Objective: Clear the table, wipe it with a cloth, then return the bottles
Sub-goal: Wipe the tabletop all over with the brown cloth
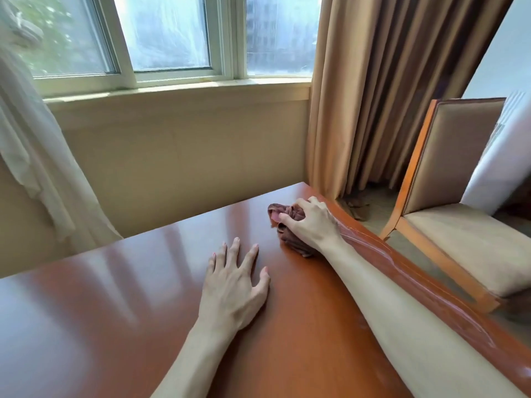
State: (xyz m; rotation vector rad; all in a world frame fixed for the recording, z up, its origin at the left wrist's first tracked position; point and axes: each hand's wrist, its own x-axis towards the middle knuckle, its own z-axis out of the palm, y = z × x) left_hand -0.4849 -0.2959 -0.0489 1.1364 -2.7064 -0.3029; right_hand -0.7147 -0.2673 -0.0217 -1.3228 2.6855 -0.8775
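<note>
Glossy reddish-brown wooden table [115, 297] carries your flat, open left hand [235, 282] while your right hand [309, 222] bunches the soft, limp brown cloth [290, 214], best gripped mid-wad.

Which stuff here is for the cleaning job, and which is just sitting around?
For the job:
- brown cloth, bunched in the right hand
- wooden table, being wiped
- left hand, flat on the table

Just around:
- chair
- tan curtain
- window
- white sheer curtain

No bottles in view.
</note>
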